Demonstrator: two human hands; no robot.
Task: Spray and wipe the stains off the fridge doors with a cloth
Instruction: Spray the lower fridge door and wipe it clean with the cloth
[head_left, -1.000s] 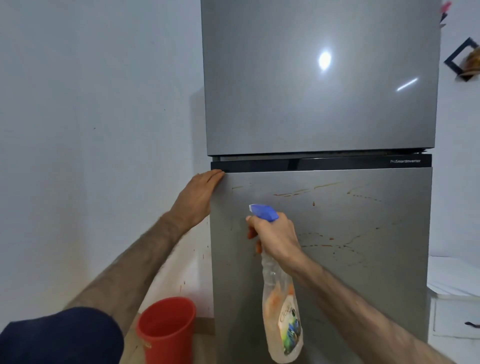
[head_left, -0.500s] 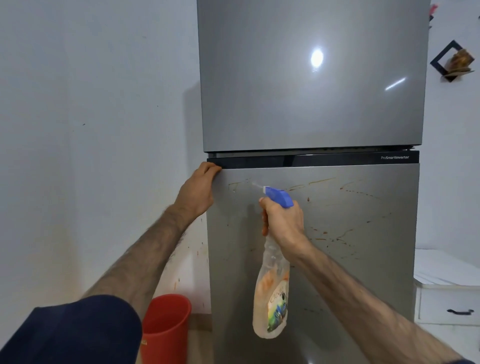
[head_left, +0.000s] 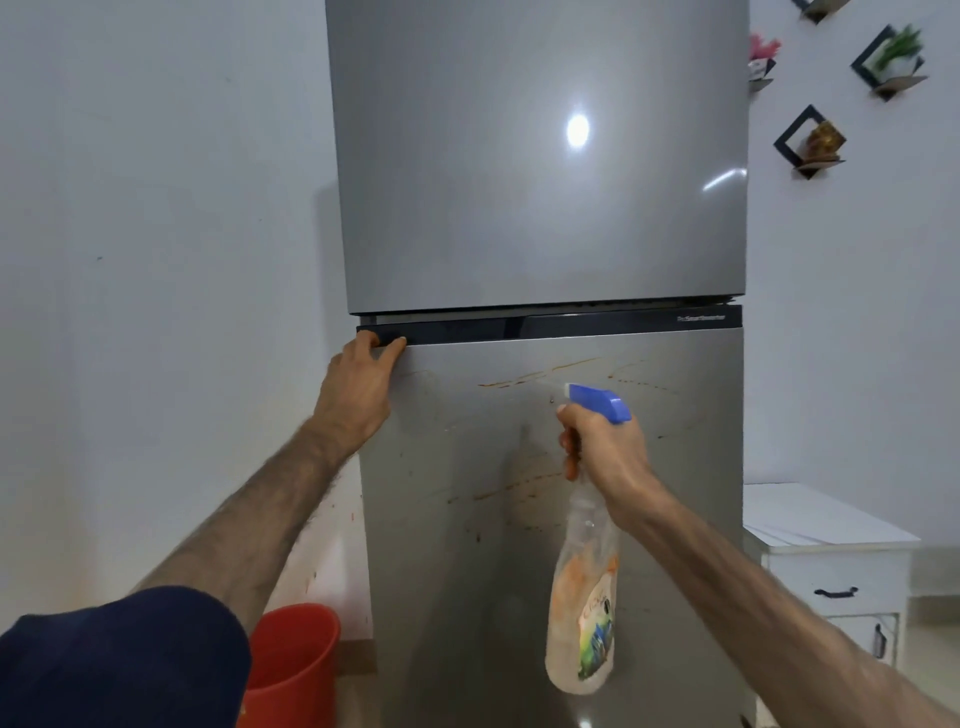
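A tall grey fridge stands in front of me, with a clean upper door (head_left: 519, 182) and a lower door (head_left: 675, 467) streaked with orange-brown stains (head_left: 540, 375). My left hand (head_left: 358, 384) grips the top left corner of the lower door, fingers hooked over its black top edge. In my right hand (head_left: 602, 457) is a clear spray bottle (head_left: 584, 597) with a blue trigger head (head_left: 597, 402), nozzle pointed at the upper stains, a faint mist at its tip. No cloth is in view.
A red bucket (head_left: 291, 654) sits on the floor left of the fridge, below my left arm. A white cabinet (head_left: 831, 571) with drawers stands to the right. Small wall shelves (head_left: 810, 143) with ornaments hang at the upper right. The white wall left of the fridge carries small splatter marks.
My right hand has carried the spray bottle up and to the right across the lower door, toward the upper stains. My left hand has shifted up to hook over the door's top edge.
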